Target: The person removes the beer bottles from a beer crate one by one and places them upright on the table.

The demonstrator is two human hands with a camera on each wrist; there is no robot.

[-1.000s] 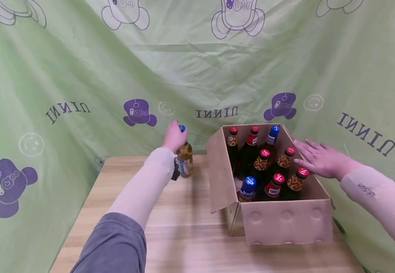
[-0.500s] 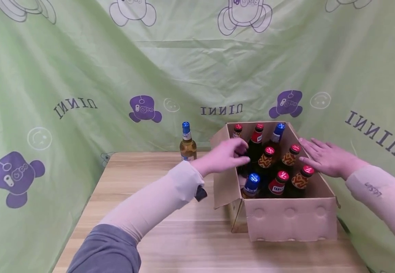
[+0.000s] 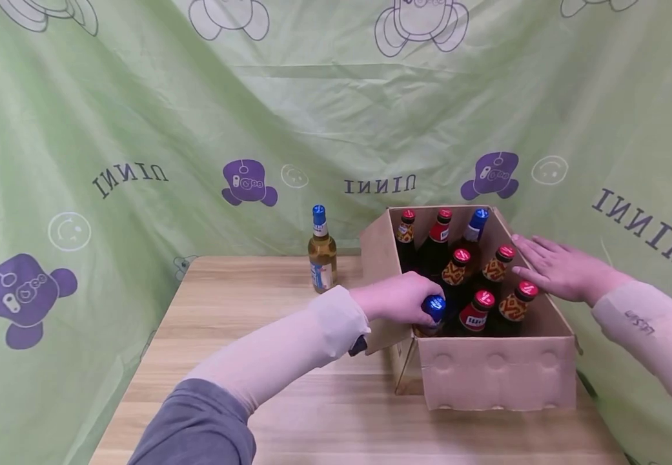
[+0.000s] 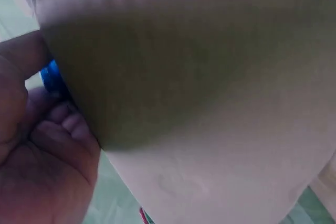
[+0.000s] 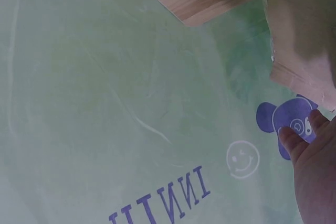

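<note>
My left hand (image 3: 403, 298) reaches over the cardboard box's left wall and grips the neck of a blue-capped beer bottle (image 3: 436, 307) in the front left corner. In the left wrist view, that blue cap (image 4: 51, 78) shows between thumb and fingers, while a box flap (image 4: 220, 129) hides the rest of the bottle. Flat against the right rim of the cardboard box (image 3: 495, 371) lies my right hand (image 3: 565, 268), fingers straight. Beside the held bottle stand several others, among them a red-capped bottle (image 3: 478, 313) and a blue-capped one (image 3: 475, 226) at the back.
On the table (image 3: 243, 303), left of the box, stands another blue-capped bottle (image 3: 322, 255) of amber glass. The left flap (image 3: 377, 258) and front flap hang outward. A green printed cloth (image 3: 289, 116) hangs behind and down both sides.
My left hand let go of the amber bottle on the table, moved right over the box and took hold of the front left bottle's neck. The right hand stays at the rim.
</note>
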